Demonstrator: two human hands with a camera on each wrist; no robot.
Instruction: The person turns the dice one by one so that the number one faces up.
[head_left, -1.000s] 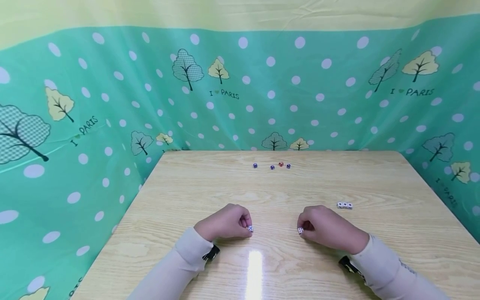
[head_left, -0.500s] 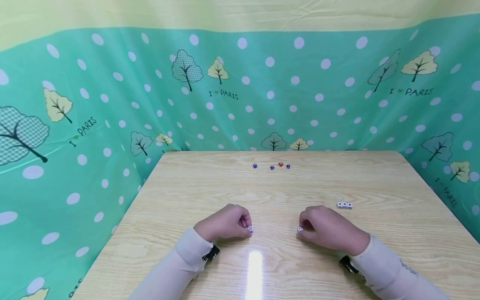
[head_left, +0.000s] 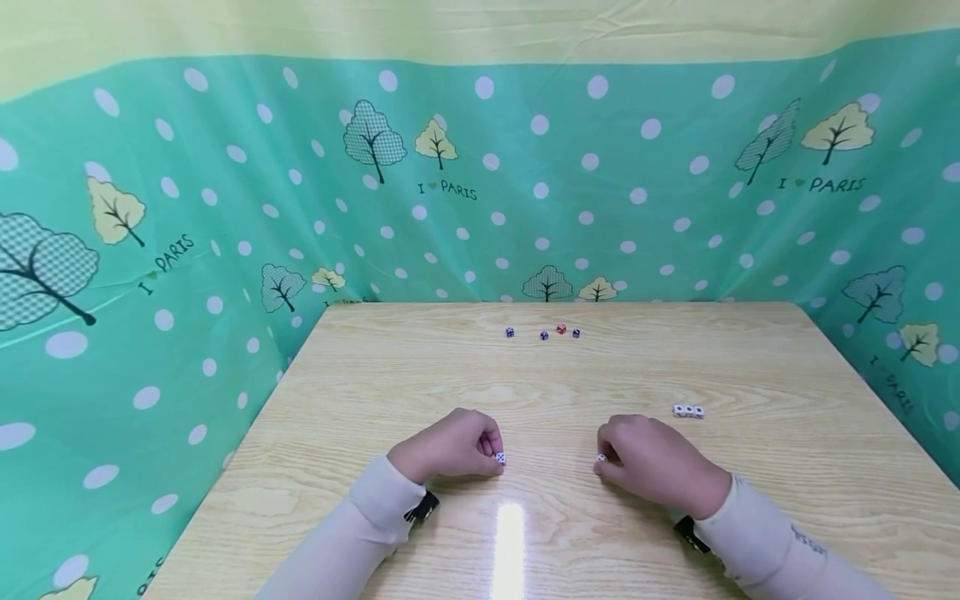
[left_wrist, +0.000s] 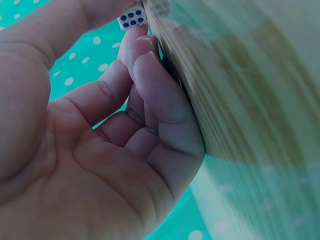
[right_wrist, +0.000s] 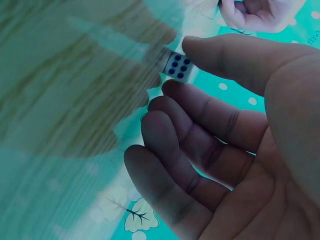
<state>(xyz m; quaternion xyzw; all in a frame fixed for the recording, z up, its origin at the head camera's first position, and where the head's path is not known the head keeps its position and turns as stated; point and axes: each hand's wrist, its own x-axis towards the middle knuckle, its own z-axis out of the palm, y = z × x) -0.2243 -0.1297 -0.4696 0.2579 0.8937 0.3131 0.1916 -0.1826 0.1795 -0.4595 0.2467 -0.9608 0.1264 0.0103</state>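
My left hand [head_left: 456,443] rests low on the table and pinches a small white die [head_left: 500,458] between thumb and index finger. A face with blue dots on that die [left_wrist: 132,18] shows at the top of the left wrist view. Across from it, my right hand [head_left: 654,461] has its thumb and index fingertip on opposite sides of another white die [head_left: 601,458]. In the right wrist view this die [right_wrist: 178,67] sits at the table surface, showing six blue dots, while the other fingers bend loosely below. A gap of bare wood separates the two hands.
Three white dice [head_left: 688,411] stand in a touching row beyond my right hand. Toward the back edge of the wooden table [head_left: 405,358] lie a red die [head_left: 561,330] and several blue dice [head_left: 510,332]. A green dotted cloth [head_left: 465,242] hangs around the table.
My right hand and forearm have shifted slightly, and the die in its fingers appears turned a little. The left hand and its die have stayed in place.
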